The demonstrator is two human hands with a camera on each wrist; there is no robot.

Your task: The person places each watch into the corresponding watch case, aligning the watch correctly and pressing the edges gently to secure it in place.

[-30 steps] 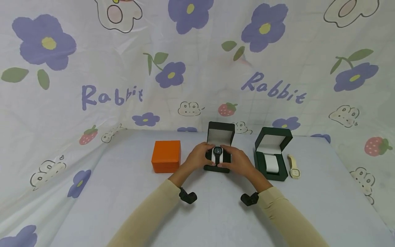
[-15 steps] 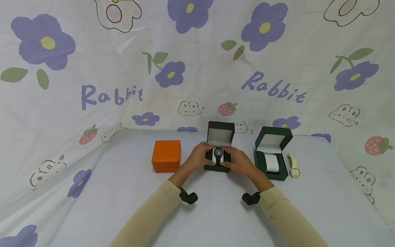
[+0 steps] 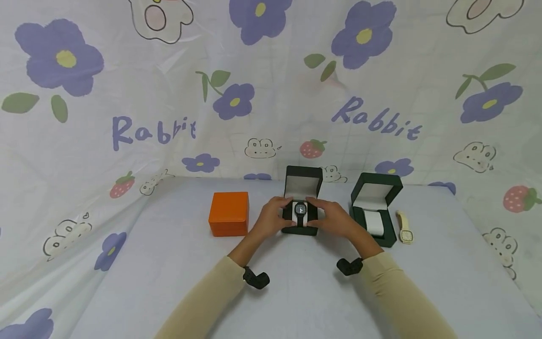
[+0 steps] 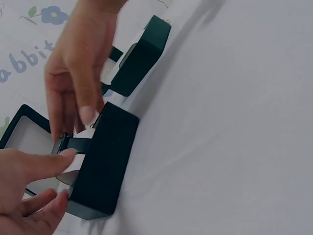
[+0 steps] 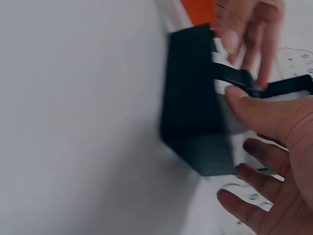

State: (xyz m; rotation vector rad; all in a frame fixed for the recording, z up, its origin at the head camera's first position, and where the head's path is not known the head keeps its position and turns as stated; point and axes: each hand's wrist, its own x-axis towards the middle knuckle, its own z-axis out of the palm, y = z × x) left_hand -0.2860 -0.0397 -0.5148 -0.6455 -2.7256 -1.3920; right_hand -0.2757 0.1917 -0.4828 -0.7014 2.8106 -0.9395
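Note:
A black wristwatch point(image 3: 300, 210), wrapped round a white cushion point(image 4: 71, 175), sits in an open dark green watch box point(image 3: 302, 230) at the middle of the table. My left hand point(image 3: 268, 219) is at the box's left side, its thumb by the cushion and watch strap in the left wrist view. On the other side is my right hand point(image 3: 335, 220), its fingers spread apart and its thumb near the cushion in the right wrist view. Neither hand visibly grips the watch. The hands partly cover the box's sides.
An orange box point(image 3: 228, 214) stands closed to the left. At right, a second green watch box point(image 3: 387, 232) is open, with a white cushion point(image 3: 374, 222) bearing no watch. Beside it lies a pale gold wristwatch point(image 3: 405, 230). A printed cloth hangs behind the table.
Both hands have drawn slightly outward from the black watch, the right one more. More of the cushion and box interior now shows. The boxes and gold watch stay in place.

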